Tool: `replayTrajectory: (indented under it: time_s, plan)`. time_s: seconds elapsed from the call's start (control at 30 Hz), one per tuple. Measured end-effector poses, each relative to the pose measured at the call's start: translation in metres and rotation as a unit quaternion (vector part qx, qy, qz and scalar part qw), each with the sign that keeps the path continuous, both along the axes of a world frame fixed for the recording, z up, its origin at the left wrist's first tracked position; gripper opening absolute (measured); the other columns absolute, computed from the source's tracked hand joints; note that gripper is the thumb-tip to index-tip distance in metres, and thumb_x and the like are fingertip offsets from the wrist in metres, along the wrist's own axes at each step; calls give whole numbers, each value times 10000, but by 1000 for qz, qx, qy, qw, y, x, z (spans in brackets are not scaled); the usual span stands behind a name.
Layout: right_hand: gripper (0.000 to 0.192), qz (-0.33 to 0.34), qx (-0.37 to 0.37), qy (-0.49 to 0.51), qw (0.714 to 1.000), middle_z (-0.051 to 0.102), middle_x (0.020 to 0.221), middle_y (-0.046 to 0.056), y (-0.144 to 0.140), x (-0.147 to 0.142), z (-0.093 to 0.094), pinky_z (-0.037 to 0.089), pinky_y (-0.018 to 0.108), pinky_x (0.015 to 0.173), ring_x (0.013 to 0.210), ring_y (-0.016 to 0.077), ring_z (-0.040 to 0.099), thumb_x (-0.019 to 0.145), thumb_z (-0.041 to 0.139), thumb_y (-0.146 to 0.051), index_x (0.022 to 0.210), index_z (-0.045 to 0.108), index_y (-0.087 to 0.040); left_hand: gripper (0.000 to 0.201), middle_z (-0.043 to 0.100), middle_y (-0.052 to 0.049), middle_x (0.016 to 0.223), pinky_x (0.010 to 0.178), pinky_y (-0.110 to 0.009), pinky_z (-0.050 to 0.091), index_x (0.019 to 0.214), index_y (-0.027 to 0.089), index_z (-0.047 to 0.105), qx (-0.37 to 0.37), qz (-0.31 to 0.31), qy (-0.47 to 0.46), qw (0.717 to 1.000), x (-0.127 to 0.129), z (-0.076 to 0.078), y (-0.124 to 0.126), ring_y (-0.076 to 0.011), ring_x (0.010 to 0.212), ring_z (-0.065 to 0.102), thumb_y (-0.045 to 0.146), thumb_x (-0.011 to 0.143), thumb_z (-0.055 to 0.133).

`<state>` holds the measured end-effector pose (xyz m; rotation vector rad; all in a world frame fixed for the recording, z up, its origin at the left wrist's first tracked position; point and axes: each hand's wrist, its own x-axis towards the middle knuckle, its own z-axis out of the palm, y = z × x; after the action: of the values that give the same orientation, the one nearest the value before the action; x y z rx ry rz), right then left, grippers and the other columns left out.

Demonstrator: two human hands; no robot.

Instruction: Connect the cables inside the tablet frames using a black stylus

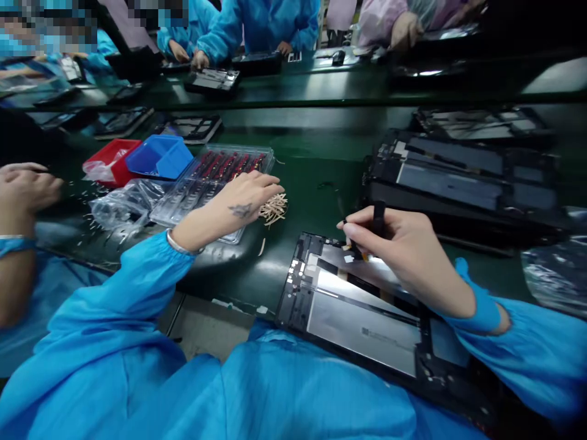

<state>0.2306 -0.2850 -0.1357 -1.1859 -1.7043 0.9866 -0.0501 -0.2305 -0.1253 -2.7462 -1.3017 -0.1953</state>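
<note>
Only writing I can spot is a tiny code square and some faint print on the silver panel just below the right hand, way too small to read. That panel sits in an opened-up tablet lying right under that hand: black frame, silvery insides, a dark ribbon slanting across, little white bits near the corner to the hand's left. The right hand has its thumb and fingers pinched on a slim dark item above the tablet's far edge; can't tell if it's touching anything. Left hand is palm down with fingers curled by a pile of pale strips, and I can't tell if it's gripping one. A clear tray is partly under it. As for room, a stretch of green bench runs between the two hands, with one stray strip on it. Stacked tablets crowd the right hand's far side, and the tablet under it pokes past the bench's near edge over the person's lap.
</note>
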Motion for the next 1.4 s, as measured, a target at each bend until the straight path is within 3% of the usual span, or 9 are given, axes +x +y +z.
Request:
replayTrajectory:
  time_s: [0.1,0.27,0.33,0.43,0.53,0.67,0.77,0.93,1.4]
  plan:
    - [220,5,-46,68,997,646,661,4,-6,-6,-1,405,257,526,564,107,525,815,766,-388,798,737,-171,306,692,-108,1178,946,-385,503,1239,175,707,-21,-39,-220,975,30,-6,-6,-232,1059,638,272,999,543]
    - [266,-14,-53,107,993,593,634,-20,-5,-6,-7,408,250,533,557,95,498,820,753,-417,815,704,-156,289,721,-37,905,740,-254,472,906,155,749,-302,-73,-478,822,84,1,-16,-142,832,637,386,982,594]
    - [228,-29,9,86,996,651,732,-1,0,-1,-3,444,258,597,626,104,543,861,716,-387,904,717,-164,294,635,4,740,655,-238,403,777,149,715,-298,-70,-464,831,90,10,-15,-110,712,559,355,958,609]
    - [228,-27,82,34,996,696,864,15,6,6,4,479,273,696,753,128,602,886,701,-343,1052,719,-187,298,552,23,655,575,-251,312,711,155,700,-301,-83,-322,894,87,23,-7,-102,635,486,344,925,615]
    - [148,-4,114,-11,993,699,872,12,7,9,6,475,279,696,775,140,610,897,694,-320,984,728,-206,282,552,27,645,540,-256,292,725,169,709,-305,-105,-197,926,82,27,0,-101,596,481,329,926,593]
    - [101,-26,135,-6,991,674,766,-9,4,8,6,451,275,675,719,124,582,911,666,-263,851,711,-195,212,613,18,780,567,-227,383,929,177,663,-222,-162,-171,946,80,23,1,-106,655,554,388,945,645]
    - [112,-34,95,53,993,662,691,-21,3,7,9,439,271,647,646,104,551,887,702,-258,812,701,-174,333,628,-30,927,618,-226,457,1110,164,555,1,-184,-229,956,81,20,-6,-132,762,599,406,934,702]
    - [144,-17,61,122,991,664,661,-29,0,6,13,425,260,627,611,84,516,878,732,-270,780,703,-169,38,643,-84,893,672,-283,519,991,121,590,325,-229,-133,908,90,24,-22,-187,802,624,150,995,565]
    - [154,-10,99,51,994,687,672,-14,-22,5,23,454,258,582,612,101,589,896,728,-278,779,716,-180,205,686,-66,818,669,-290,534,890,123,678,336,-191,-118,915,97,35,-47,-179,749,635,117,996,502]
